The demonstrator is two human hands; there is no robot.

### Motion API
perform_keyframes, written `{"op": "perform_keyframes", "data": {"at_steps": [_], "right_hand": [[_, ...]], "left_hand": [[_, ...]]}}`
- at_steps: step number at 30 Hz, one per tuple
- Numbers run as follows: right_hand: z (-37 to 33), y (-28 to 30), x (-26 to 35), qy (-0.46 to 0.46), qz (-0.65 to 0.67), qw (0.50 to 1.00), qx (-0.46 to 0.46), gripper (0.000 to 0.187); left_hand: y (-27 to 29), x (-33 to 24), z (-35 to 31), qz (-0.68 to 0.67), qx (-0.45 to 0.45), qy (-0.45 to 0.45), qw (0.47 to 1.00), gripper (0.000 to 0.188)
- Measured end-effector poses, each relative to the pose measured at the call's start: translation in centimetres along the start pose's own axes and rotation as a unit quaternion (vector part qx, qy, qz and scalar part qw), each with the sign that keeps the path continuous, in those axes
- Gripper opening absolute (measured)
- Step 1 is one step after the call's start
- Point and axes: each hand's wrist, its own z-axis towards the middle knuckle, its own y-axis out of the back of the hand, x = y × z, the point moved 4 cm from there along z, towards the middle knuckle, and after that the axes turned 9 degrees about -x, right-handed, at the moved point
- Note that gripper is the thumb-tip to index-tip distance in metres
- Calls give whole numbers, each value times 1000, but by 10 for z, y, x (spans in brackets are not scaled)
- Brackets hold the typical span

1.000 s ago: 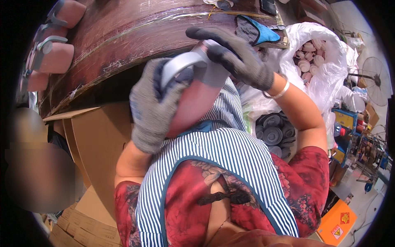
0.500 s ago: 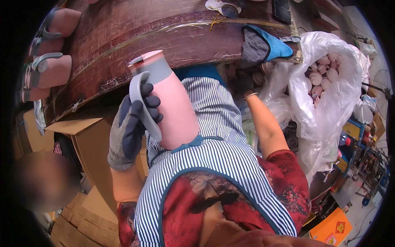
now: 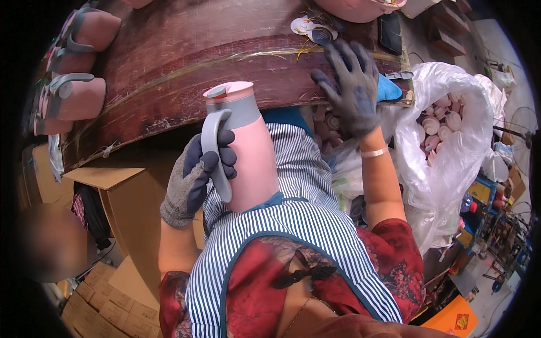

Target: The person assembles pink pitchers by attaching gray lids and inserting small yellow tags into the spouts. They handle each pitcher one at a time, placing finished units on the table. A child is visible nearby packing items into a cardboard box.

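A pink jug (image 3: 253, 160) with a grey collar is held in front of the striped apron (image 3: 298, 149), its lid (image 3: 236, 90) toward the table edge and its base toward the wearer. The left hand (image 3: 194, 177) grasps the grey handle (image 3: 211, 146), its gloved fingers curled through the loop, between handle and body. The right hand (image 3: 352, 84) is empty as far as can be seen, fingers extended and spread, thumb well apart; it overlaps a blue cloth (image 3: 389, 89) at the edge of the dark red table (image 3: 169, 62), though contact cannot be told. The step in hand is judged to be steadying the jug while the right hand reaches; taking up the cloth would call for closing those spread fingers, with the left grip kept firm. Beyond lie white tags (image 3: 302, 26) with yellow string and a dark flat device (image 3: 389, 32); similar jugs (image 3: 84, 98) stand at far left, and a white plastic bag (image 3: 414, 146) of pink lids (image 3: 442, 127) at right. No lettering can be made out on the jug. An orange box (image 3: 448, 318) bears a red-and-gold label; print on the stacked cartons (image 3: 115, 304) is too small to read.
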Motion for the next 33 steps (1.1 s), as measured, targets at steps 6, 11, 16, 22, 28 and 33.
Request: {"op": "perform_keyframes", "data": {"at_steps": [6, 11, 16, 22, 28, 33], "right_hand": [[2, -41, 17, 66, -99, 989, 90, 78], [-54, -26, 61, 92, -9, 992, 89, 62], [-57, -22, 54, 95, 42, 994, -20, 34], [-48, 2, 76, -329, 455, 825, -72, 16], [-41, 15, 140, -452, 618, 640, 68, 19], [-42, 18, 167, -159, 418, 894, -4, 28]], "left_hand": [[20, 12, -3, -80, -24, -13, 996, 48], [32, 17, 1, -117, 22, 14, 993, 52], [47, 13, 3, -61, 19, 15, 998, 52], [72, 15, 7, -134, -40, -13, 990, 43], [65, 18, 12, 75, -35, -130, 988, 40], [66, 25, 22, 37, -21, -147, 988, 36]]}}
